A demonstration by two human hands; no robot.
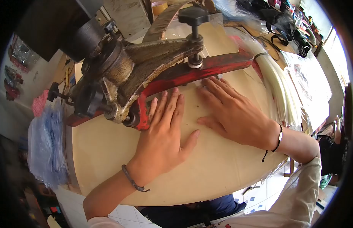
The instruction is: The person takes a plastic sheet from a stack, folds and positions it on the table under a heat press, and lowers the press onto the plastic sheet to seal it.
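Note:
My left hand (161,140) lies flat on a pale tan sheet (206,174), fingers stretched out, its fingertips beside the red bar (218,65) of a worn metal machine (121,70). To its right, my right hand (235,116) also rests palm down on the sheet, thumb apart, with its fingertips close to the underside of the bar and partly hidden there. Neither hand shows anything held. A black knob (193,16) tops a screw on the machine's arm, above the bar.
Stacked clear bluish plastic bags (47,148) stand at the left, near a pink bundle (40,102). A bundle of whitish strips (281,89) tied with a black band lies at the right. Yellow tape (159,7) is at the back. Part of another person (330,129) shows at far right.

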